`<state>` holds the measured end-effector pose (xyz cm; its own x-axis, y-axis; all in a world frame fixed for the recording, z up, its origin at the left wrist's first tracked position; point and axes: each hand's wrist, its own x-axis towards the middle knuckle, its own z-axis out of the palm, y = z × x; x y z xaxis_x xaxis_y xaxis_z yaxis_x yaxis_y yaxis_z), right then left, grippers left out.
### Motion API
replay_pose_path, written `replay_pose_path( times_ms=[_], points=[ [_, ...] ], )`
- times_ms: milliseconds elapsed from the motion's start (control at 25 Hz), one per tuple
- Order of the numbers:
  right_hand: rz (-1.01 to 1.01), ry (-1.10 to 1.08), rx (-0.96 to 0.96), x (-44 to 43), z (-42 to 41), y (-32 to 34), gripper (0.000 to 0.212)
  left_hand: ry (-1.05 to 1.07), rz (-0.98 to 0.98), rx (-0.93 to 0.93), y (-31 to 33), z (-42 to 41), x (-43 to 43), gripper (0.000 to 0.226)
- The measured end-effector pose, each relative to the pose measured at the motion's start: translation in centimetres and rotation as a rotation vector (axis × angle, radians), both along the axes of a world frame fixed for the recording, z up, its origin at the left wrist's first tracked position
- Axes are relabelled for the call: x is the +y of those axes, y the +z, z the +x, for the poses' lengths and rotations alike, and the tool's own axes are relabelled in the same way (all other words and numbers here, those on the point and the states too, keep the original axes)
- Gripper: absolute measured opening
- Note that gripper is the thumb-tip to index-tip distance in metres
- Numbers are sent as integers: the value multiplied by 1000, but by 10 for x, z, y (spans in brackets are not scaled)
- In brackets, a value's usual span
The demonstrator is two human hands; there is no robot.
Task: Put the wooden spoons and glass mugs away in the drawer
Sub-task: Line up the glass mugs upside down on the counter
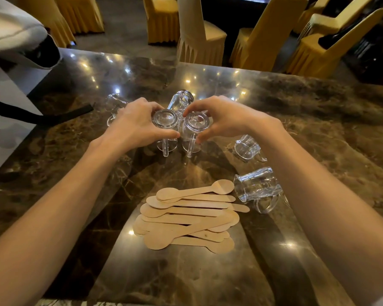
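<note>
Gripping two upturned mugs on the marble counter [296, 102]: left hand [133, 124] wraps left mug [165, 120], right hand [226, 118] wraps right mug [196, 122], handles toward the camera. Risk: the mugs stand almost touching, so lifting both could clink or chip glass; smooth walls may slip. Side mugs [258, 187] lie tipped near the spoons [188, 214] and could roll. A mug behind the hands is partly hidden; another behind the left hand is hard to read. No drawer visible.
</note>
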<state>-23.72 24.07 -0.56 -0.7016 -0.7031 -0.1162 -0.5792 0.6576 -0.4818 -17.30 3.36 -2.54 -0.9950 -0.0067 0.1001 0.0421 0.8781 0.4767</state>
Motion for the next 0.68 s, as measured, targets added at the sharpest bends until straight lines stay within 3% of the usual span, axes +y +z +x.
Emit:
replay_pose_path(
  times_ms=[360, 480, 600, 680],
  points=[
    [54, 16, 14, -2, -7, -4, 69, -10, -8, -13, -2, -3, 0, 75],
    [51, 30, 0, -2, -6, -1, 69, -26, 1, -31, -2, -2, 1, 84],
    [-11, 33, -109, 5, -3, 10, 71, -34, 113, -59, -1, 1, -3, 98],
    [-109, -3, -164, 11, -5, 20, 65, 57, 222, -33, 2, -3, -15, 86]
  ],
)
